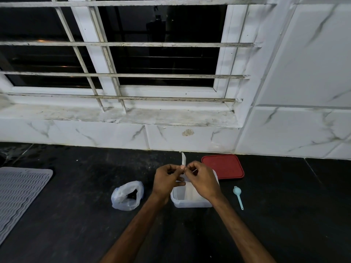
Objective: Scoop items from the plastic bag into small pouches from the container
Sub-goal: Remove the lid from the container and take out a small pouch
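A small white pouch (183,158) stands up between my two hands, pinched at its lower end. My left hand (165,181) and my right hand (203,179) both grip it with thumb and fingers, just above an open clear plastic container (187,200). The container's inside is mostly hidden by my hands. To the left lies a crumpled translucent plastic bag (126,195) with dark items showing in its open mouth. A light blue scoop (238,196) lies on the counter right of the container, its bowl pointing away from me.
A red lid (223,166) lies flat behind the container near the wall. A grey ribbed mat (19,194) covers the counter's left end. The dark counter (76,215) meets a white marble-tiled wall under a barred window.
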Action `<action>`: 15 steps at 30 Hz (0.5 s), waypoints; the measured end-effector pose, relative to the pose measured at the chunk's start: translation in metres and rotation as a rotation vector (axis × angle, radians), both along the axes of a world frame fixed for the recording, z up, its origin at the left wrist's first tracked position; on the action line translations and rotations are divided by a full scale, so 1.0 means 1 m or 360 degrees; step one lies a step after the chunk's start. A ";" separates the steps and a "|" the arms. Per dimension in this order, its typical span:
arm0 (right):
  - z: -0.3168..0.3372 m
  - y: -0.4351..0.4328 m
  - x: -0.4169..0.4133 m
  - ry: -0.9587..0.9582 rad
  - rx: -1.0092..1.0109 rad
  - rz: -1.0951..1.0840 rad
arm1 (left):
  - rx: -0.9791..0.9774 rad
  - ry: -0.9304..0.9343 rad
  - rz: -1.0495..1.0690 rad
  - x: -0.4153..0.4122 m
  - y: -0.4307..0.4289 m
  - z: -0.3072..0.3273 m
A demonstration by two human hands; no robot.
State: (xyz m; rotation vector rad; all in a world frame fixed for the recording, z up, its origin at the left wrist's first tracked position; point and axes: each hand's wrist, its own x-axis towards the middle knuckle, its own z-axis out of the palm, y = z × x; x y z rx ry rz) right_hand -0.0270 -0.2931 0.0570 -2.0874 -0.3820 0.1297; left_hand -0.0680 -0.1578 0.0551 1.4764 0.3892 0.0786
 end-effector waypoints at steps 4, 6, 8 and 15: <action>0.000 0.001 -0.001 -0.0010 -0.0012 0.0024 | 0.0188 -0.0023 0.0029 0.002 0.002 0.001; 0.000 0.002 -0.001 -0.0010 -0.0042 0.0022 | 0.0362 -0.0020 0.0017 0.002 0.004 0.000; -0.002 -0.001 0.002 -0.0012 -0.0108 -0.0069 | 0.0682 0.0010 0.0047 0.002 0.008 -0.001; 0.002 0.001 0.002 -0.0103 -0.0333 -0.0228 | 0.1221 0.0038 0.0032 0.003 0.005 -0.001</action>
